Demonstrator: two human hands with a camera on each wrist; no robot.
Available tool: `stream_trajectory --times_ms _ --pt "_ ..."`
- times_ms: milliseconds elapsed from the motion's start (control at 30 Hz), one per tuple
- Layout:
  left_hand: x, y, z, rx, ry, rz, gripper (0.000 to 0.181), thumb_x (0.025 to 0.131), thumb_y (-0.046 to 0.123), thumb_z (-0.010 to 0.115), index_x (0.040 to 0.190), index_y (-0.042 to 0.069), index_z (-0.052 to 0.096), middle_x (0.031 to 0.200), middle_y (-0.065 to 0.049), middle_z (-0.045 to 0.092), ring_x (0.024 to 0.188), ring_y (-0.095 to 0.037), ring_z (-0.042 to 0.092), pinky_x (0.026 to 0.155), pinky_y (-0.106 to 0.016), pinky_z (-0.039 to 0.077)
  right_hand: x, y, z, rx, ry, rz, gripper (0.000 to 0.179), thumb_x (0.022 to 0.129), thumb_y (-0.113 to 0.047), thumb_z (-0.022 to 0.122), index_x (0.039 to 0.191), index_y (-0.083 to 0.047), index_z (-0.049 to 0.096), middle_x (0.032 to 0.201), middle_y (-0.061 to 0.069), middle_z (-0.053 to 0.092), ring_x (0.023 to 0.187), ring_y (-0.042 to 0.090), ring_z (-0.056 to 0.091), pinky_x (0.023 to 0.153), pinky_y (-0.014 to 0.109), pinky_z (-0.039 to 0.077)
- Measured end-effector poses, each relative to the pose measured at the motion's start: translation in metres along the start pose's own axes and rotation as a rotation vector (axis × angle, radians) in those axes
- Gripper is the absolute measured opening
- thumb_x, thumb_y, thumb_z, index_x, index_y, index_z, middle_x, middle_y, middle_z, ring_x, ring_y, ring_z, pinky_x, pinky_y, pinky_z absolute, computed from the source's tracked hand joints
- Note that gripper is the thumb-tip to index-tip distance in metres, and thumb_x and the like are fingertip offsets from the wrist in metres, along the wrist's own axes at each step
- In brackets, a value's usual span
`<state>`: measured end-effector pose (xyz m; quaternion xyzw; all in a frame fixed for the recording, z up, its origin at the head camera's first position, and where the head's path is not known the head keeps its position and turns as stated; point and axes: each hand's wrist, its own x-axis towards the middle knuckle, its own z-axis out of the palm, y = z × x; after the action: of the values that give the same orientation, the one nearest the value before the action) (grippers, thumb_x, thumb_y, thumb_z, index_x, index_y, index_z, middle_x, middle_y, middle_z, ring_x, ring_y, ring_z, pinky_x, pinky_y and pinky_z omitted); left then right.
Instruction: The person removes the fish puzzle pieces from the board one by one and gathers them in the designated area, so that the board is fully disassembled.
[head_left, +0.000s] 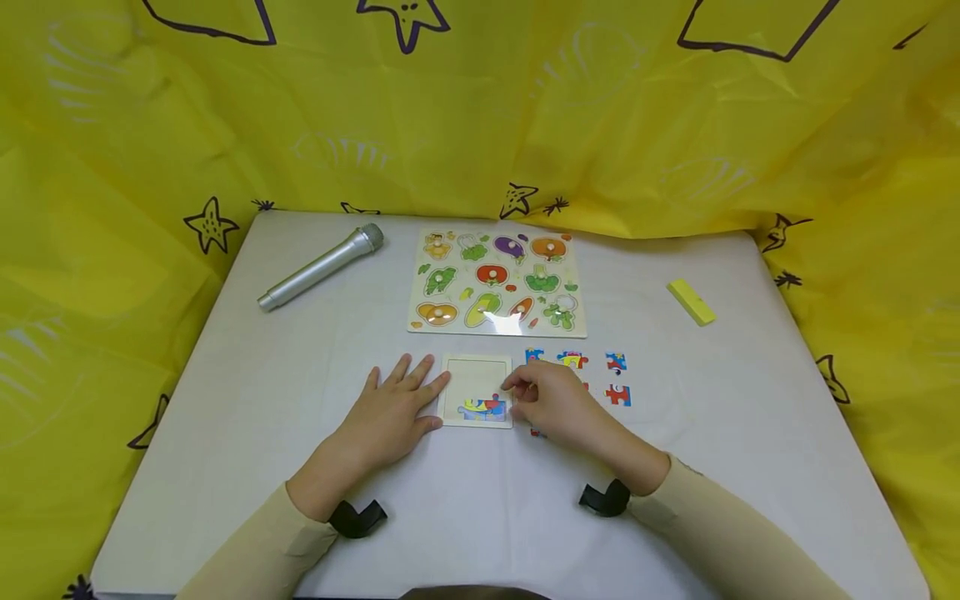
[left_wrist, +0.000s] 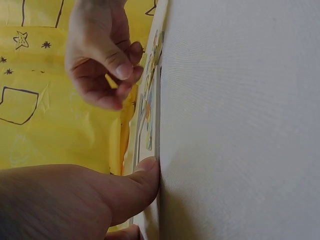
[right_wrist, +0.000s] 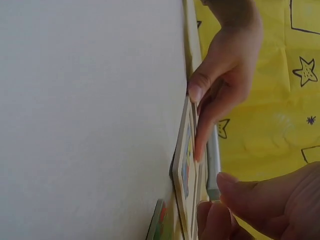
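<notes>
A small square wooden puzzle tray (head_left: 468, 379) lies on the table, with a few joined pieces (head_left: 487, 408) in its lower right corner. My left hand (head_left: 390, 417) rests with fingers spread at the tray's left side; in the left wrist view its thumb (left_wrist: 146, 175) touches the edge. My right hand (head_left: 558, 404) hovers at the tray's right edge, fingers loosely bent. A gap shows between its thumb (right_wrist: 237, 192) and fingertips in the right wrist view, with nothing seen in it. Loose jigsaw pieces (head_left: 618, 395) lie beside and partly beneath the right hand.
A vegetable peg board (head_left: 465, 283) lies behind the tray. To its left is a silver microphone (head_left: 318, 268), to its right a yellow block (head_left: 692, 302). A yellow patterned cloth (head_left: 465, 125) hangs round the back and sides of the white table (head_left: 300, 375).
</notes>
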<state>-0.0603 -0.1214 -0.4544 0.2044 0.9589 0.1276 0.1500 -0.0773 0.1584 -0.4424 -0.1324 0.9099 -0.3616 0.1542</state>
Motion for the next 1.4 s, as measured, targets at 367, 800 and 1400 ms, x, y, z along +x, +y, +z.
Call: stream_trajectory --times_ms 367,800,1400 --pt "0.0 -0.001 0.001 -0.005 0.009 0.009 0.07 0.102 0.043 0.071 0.165 0.028 0.045 0.178 -0.009 0.03 0.166 -0.046 0.023 0.125 -0.081 0.022 0.027 -0.023 0.023 0.006 -0.089 -0.105 0.037 0.089 -0.009 0.088 0.125 -0.012 0.079 0.095 -0.003 0.068 0.086 0.012 0.059 0.077 0.027 0.051" --pt "0.001 -0.001 0.001 0.011 0.006 0.014 0.07 0.103 0.045 0.07 0.166 0.028 0.045 0.178 -0.009 0.03 0.165 -0.046 0.024 0.124 -0.081 0.023 0.028 -0.022 0.027 -0.054 -0.131 -0.068 0.022 0.089 -0.006 0.087 0.11 -0.011 0.084 0.087 -0.005 0.067 0.081 0.012 0.059 0.072 0.024 0.049" --pt "0.0 -0.001 0.001 0.019 0.013 0.019 0.069 0.103 0.045 0.07 0.165 0.027 0.045 0.177 -0.01 0.031 0.165 -0.047 0.024 0.123 -0.081 0.024 0.026 -0.02 0.03 -0.017 -0.102 -0.046 0.018 0.089 -0.007 0.087 0.101 -0.018 0.08 0.094 -0.006 0.065 0.085 0.014 0.058 0.077 0.027 0.05"
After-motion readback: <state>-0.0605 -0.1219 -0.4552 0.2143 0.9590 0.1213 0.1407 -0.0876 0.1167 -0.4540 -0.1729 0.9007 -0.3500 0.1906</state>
